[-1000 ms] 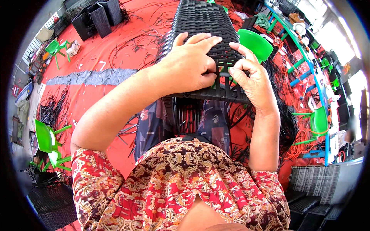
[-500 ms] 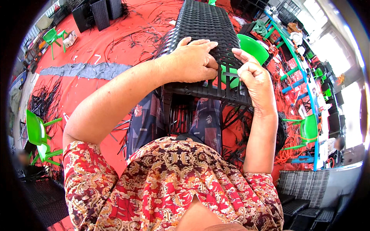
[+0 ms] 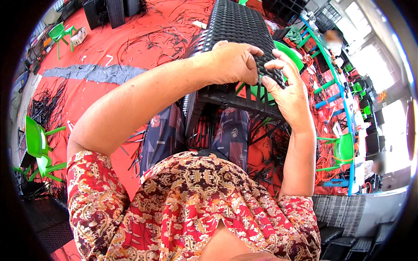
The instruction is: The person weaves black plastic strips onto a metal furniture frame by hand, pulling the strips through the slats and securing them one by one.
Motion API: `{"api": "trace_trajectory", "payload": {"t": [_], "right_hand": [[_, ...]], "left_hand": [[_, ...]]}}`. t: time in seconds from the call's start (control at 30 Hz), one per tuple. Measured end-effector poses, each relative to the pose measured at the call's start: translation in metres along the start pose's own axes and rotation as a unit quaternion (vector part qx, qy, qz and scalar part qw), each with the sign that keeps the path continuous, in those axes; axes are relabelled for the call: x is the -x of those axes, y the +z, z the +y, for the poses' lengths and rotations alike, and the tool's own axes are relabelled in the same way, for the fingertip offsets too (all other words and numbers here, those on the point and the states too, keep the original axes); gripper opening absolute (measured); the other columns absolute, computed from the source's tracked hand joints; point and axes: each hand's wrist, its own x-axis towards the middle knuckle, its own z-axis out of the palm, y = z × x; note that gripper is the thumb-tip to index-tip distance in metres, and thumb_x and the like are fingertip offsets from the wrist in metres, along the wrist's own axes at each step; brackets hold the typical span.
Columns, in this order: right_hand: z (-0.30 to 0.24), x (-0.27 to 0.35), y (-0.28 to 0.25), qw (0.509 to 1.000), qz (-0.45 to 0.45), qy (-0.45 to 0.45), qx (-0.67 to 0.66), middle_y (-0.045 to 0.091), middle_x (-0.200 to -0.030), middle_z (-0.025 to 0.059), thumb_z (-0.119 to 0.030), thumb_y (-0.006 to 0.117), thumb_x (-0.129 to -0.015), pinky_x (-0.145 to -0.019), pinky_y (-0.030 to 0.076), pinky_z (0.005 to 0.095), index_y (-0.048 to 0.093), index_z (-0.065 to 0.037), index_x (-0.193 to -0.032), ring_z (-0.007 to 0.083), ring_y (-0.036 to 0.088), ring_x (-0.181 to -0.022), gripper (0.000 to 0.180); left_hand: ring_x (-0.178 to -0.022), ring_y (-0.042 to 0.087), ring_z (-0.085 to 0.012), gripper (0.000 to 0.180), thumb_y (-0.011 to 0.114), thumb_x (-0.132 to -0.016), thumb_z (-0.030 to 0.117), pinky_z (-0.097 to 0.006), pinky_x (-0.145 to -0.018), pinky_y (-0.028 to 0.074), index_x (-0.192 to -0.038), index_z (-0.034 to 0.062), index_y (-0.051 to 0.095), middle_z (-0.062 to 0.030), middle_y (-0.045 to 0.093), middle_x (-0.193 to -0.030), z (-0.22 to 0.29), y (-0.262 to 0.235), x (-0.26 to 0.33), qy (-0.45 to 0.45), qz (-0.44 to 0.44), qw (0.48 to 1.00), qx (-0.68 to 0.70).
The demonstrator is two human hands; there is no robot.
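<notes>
A black woven wicker piece (image 3: pixel 237 26) stands in front of me between my knees, its near end showing bare upright strips over a dark frame (image 3: pixel 230 99). My left hand (image 3: pixel 235 63) rests on the weave near its unfinished edge. Its thumb and forefinger are closed together there, and whatever lies between them is hidden. On the right side of the same edge is my right hand (image 3: pixel 291 93), thumb and fingers bent but apart, the fingertips close to the weave. Green shows through the gaps between the bare strips.
A green chair (image 3: pixel 289 54) stands just behind the wicker piece; other green chairs (image 3: pixel 37 139) are at left and right. Black strip offcuts (image 3: pixel 45 104) litter the red floor (image 3: pixel 100 104). A long blue-green frame (image 3: pixel 335 82) runs along the right, with people beyond it.
My left hand has shifted right along the woven edge, and its fingers have closed up. My right hand has turned, its thumb now nearer the left hand's fingertips. The view has shifted slightly.
</notes>
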Motion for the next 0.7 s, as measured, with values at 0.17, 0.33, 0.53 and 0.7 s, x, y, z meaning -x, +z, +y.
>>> {"api": "trace_trajectory", "payload": {"t": [0.17,0.33,0.53,0.7], "right_hand": [[-0.004,-0.011,0.000,0.995,-0.056,-0.005,-0.078,0.046,-0.134,0.0139,-0.022,0.062,-0.088,-0.103,0.031,0.0364,0.065,-0.004,-0.087,0.0248,0.044,-0.122,0.018],[-0.006,-0.020,0.003,0.966,-0.111,0.052,-0.229,0.045,-0.134,0.0128,-0.022,0.059,-0.090,-0.096,0.035,0.0313,0.063,-0.003,-0.080,0.0191,0.044,-0.119,0.023],[-0.007,-0.024,0.001,0.941,-0.187,0.140,-0.244,0.050,-0.130,0.0121,-0.011,0.056,-0.085,-0.088,0.040,0.0267,0.055,-0.003,-0.065,0.0159,0.051,-0.109,0.022],[-0.002,-0.025,0.000,0.967,-0.233,-0.019,-0.097,0.048,-0.132,0.0155,-0.014,0.061,-0.083,-0.098,0.036,0.0339,0.055,-0.004,-0.070,0.0244,0.049,-0.116,0.018]], "left_hand": [[-0.114,0.050,-0.0198,0.008,0.067,-0.074,0.009,-0.032,-0.095,0.038,-0.075,0.0015,0.070,-0.0119,0.064,-0.105,0.003,-0.004,0.004,-0.015,0.028,0.980,0.196],[-0.114,0.051,-0.0242,0.012,0.068,-0.077,0.017,-0.033,-0.096,0.038,-0.075,0.0047,0.068,-0.0160,0.053,-0.126,0.001,-0.015,0.019,0.010,0.082,0.993,0.084],[-0.134,0.029,-0.0300,0.017,0.059,-0.079,0.026,-0.060,-0.101,0.022,-0.078,0.0140,0.070,-0.0159,0.041,-0.138,0.001,-0.006,0.047,-0.012,0.027,0.940,-0.339],[-0.133,0.029,-0.0318,0.015,0.060,-0.079,0.028,-0.058,-0.104,0.020,-0.080,0.0182,0.071,-0.0167,0.042,-0.137,-0.003,0.006,0.040,-0.030,0.050,0.944,-0.324]]}}
